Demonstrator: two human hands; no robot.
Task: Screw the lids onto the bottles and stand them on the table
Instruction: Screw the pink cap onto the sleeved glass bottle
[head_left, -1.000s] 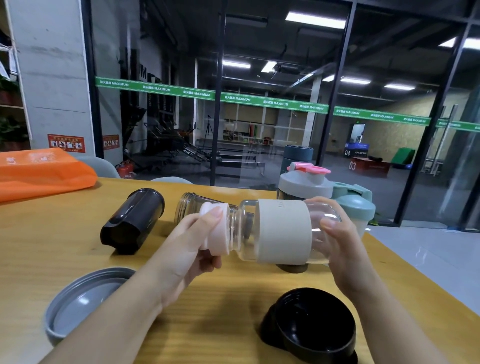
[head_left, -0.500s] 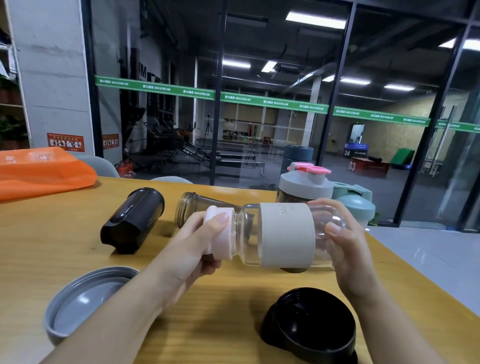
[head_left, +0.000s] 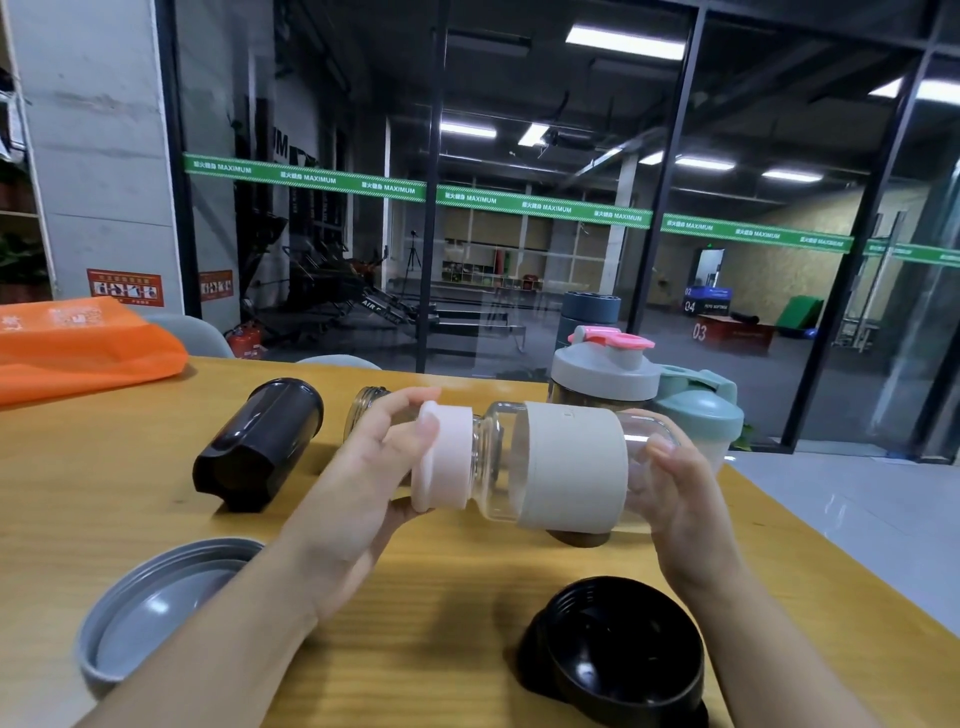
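Two hands held one glass bottle (head_left: 566, 462) sideways: left hand (head_left: 374, 467) gripped its pink lid (head_left: 444, 460), right hand (head_left: 680, 488) its base.

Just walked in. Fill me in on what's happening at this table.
A person holds a clear glass bottle sideways above the wooden table. The left hand grips its pink lid, seemingly screwing it on, while the right hand grips the base. A black bottle and a glass jar lie uncapped; a grey lid and a black lid wait in front.
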